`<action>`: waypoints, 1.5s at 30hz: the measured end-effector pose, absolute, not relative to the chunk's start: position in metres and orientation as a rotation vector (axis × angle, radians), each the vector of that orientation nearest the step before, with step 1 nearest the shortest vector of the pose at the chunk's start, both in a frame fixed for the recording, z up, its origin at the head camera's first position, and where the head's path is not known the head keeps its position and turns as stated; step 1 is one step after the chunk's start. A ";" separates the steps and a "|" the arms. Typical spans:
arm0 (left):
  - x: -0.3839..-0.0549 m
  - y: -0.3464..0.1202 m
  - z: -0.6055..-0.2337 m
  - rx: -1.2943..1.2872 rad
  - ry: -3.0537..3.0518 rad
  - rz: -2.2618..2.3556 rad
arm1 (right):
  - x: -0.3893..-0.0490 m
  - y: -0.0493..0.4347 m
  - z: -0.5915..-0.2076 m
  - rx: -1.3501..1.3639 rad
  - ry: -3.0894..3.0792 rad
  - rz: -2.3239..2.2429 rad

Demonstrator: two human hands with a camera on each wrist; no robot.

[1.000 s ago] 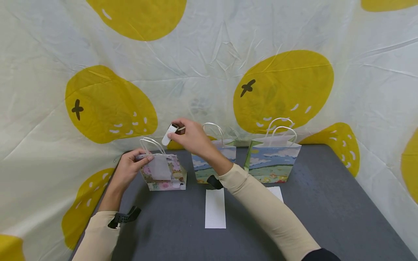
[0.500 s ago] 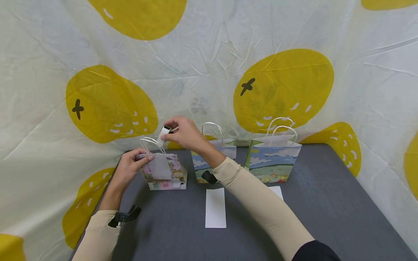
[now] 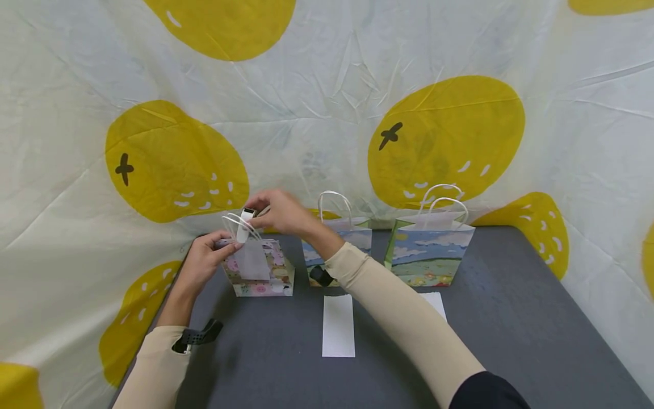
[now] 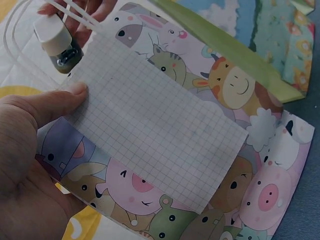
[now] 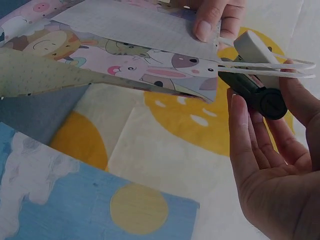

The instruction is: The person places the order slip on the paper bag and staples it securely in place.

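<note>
An animal-print paper gift bag [image 3: 263,289] stands at the table's left with a grid paper slip [image 4: 155,125] lying against its front at the top. My left hand [image 3: 203,258] pinches slip and bag rim together, thumb on the slip's upper corner, other fingers behind. My right hand [image 3: 281,213] holds a small white-and-dark stapler [image 5: 257,50] between thumb and fingers. The stapler's jaws stand apart, close to the rim by the left thumb. The bag's white cord handles [image 5: 270,70] cross in front of the stapler in the right wrist view.
Two landscape-print gift bags stand along the back, one middle [image 3: 314,255] and one right [image 3: 429,258]. A white paper slip [image 3: 338,326] lies before the middle bag. Another slip [image 3: 434,304] is partly hidden by the right sleeve. A lemon-print cloth [image 3: 317,85] hangs behind.
My right hand has moved left and down with the stapler, from above and right of the animal-print bag to its top edge. The left hand keeps its place.
</note>
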State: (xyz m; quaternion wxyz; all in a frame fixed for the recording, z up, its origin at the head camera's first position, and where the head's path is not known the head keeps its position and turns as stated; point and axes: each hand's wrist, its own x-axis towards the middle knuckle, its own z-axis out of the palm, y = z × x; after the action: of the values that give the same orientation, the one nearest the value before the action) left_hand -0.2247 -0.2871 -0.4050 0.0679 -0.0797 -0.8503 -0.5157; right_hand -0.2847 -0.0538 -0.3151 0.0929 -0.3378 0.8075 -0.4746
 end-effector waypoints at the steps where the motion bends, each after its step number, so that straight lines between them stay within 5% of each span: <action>1: -0.225 -0.288 -0.406 -0.244 -2.560 -1.556 | -0.285 -0.055 -0.316 -1.008 2.390 -1.398; 45: -0.230 -0.286 -0.404 -0.188 -2.567 -1.557 | -0.289 -0.064 -0.319 -0.930 2.109 -1.430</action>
State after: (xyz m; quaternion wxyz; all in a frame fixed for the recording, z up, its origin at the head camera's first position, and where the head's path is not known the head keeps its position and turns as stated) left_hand -0.2304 -0.2860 -0.4037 0.0666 -0.0624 -0.8514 -0.5165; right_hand -0.2889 -0.0645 -0.3194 0.2128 -0.3348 0.7597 -0.5152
